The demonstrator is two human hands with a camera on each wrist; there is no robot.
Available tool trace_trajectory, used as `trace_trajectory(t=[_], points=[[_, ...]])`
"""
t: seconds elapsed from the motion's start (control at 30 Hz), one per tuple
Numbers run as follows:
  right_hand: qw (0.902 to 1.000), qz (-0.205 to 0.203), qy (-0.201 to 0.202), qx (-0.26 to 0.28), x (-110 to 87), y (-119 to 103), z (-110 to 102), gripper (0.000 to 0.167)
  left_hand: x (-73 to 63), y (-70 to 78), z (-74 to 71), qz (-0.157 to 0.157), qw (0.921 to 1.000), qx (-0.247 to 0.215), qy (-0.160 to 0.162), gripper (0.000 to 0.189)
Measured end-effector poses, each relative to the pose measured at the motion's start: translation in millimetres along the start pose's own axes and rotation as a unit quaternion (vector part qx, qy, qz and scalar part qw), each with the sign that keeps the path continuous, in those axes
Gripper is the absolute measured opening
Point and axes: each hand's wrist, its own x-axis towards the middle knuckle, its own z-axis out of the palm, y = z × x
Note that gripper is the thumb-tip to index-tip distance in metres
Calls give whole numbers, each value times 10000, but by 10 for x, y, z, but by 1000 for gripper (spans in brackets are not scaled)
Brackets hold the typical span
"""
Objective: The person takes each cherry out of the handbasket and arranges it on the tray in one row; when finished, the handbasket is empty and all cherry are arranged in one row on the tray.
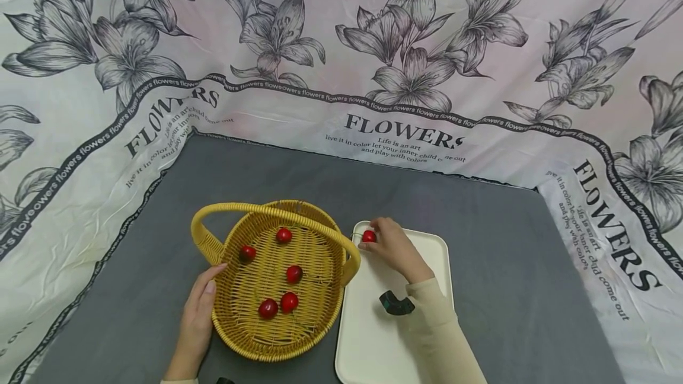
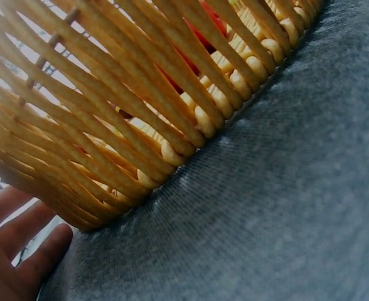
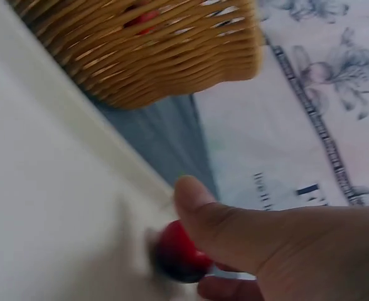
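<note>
Over grey cloth, R hand pinches 1 prob. light, slippery cherry, best held at sides; loose L hand touches wicker basket.

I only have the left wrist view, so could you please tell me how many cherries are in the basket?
Observer: In the head view, five cherries lie in the basket.
Operator: Thank you; could you also say what the right hand is doing?
Observer: The right hand pinches a sixth cherry at the far left corner of the white tray.
Operator: Does the basket have a handle, please?
Observer: Yes, one arched handle spans it.
</note>
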Motion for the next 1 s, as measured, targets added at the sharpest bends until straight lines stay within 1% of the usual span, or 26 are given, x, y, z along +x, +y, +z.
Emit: trace_trajectory(t=[0.07,0.13,0.17,0.27,0.37,0.47,0.53,0.57,0.63,0.7,0.73,0.77,0.83,0.87,0.9,0.93,1.0], points=[[10000,50,-61,-41,-57,-43,-71,56,3,-14,-5,18,10000,41,-10,36],[10000,-14,-38,-81,-127,-95,-161,58,5,-28,-11,28,10000,91,-11,36],[9999,-72,9,-100,-167,-126,-210,59,6,-33,-13,35,9999,104,-15,36],[9984,-372,332,-269,-304,-243,-366,56,4,-39,-11,47,9999,103,7,36],[9946,-621,743,-379,-503,-426,-543,44,1,-35,0,78,10000,56,17,36],[9907,-864,1019,-245,-762,-675,-729,23,0,-33,10,83,10000,7,37,36],[9866,-1254,1046,-70,-952,-853,-839,8,1,-32,8,56,10000,-4,5,36],[9811,-1614,1066,53,-1042,-936,-880,4,1,-34,8,22,10000,-18,9,36],[9686,-2295,921,252,-1212,-1097,-933,5,3,-41,4,-37,10000,-16,-5,36],[9518,-2985,559,435,-1329,-1246,-927,6,4,-49,-1,-65,10000,-4,-42,36],[9430,-3275,350,471,-1361,-1310,-896,6,4,-51,-1,-71,10000,-12,-36,36],[9372,-3458,119,446,-1376,-1371,-850,5,4,-54,0,-69,10000,-18,-42,36],[9347,-3529,-373,207,-1352,-1486,-726,3,3,-55,-2,-60,10000,5,-60,36],[9331,-3556,-535,-45,-1311,-1531,-645,3,3,-56,-3,-51,10000,3,-67,37],[9327,-3528,-665,-341,-1257,-1574,-558,4,3,-53,-6,-42,10000,23,-77,37],[9314,-3500,-727,-692,-1194,-1609,-466,3,4,-50,-8,-45,10000,29,-67,37],[9287,-3330,-796,-1425,-1056,-1673,-283,6,4,-46,-14,-39,9999,79,-66,37]])
